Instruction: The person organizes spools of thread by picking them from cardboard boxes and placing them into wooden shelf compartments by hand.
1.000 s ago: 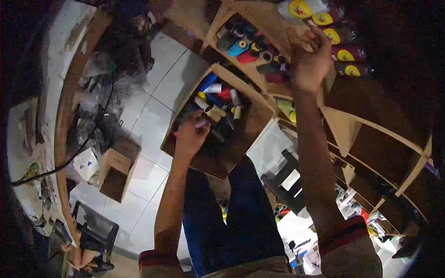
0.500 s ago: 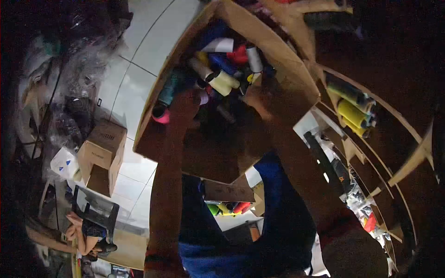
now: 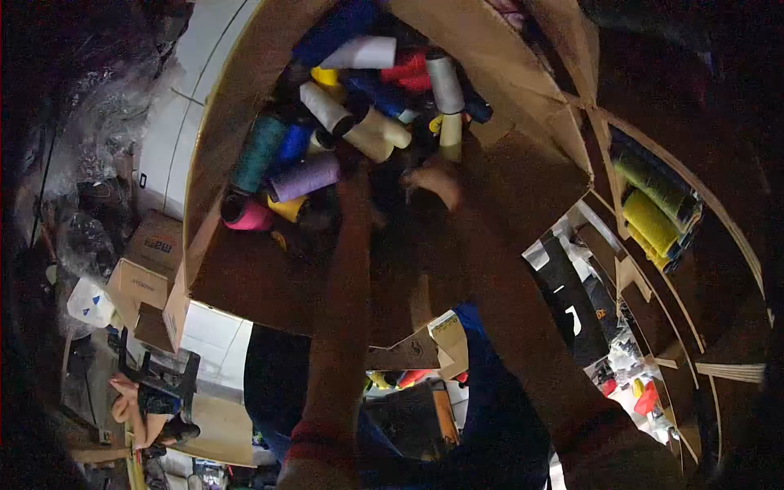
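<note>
Reaching with two hands, left and right, in among thread cones in one large cardboard box, seemingly at the sorting-through or picking step. Cannot tell from the shadowed fingers of either hand whether grasping or released. Probably calling, for any pick, for a clear fingerhold around one cone without dragging on its neighbours. Count at least a dozen cones in the box: beside the left hand, one lavender cone; farther left, one teal cone and one pink cone; beyond both hands, one red cone, plus blue, white, cream and yellow ones, too overlapped for an exact tally. Well right of the right hand, on the shelf, see one green cone and at least one yellow cone. Well left of the left hand, outside the box, see one smaller carton.
</note>
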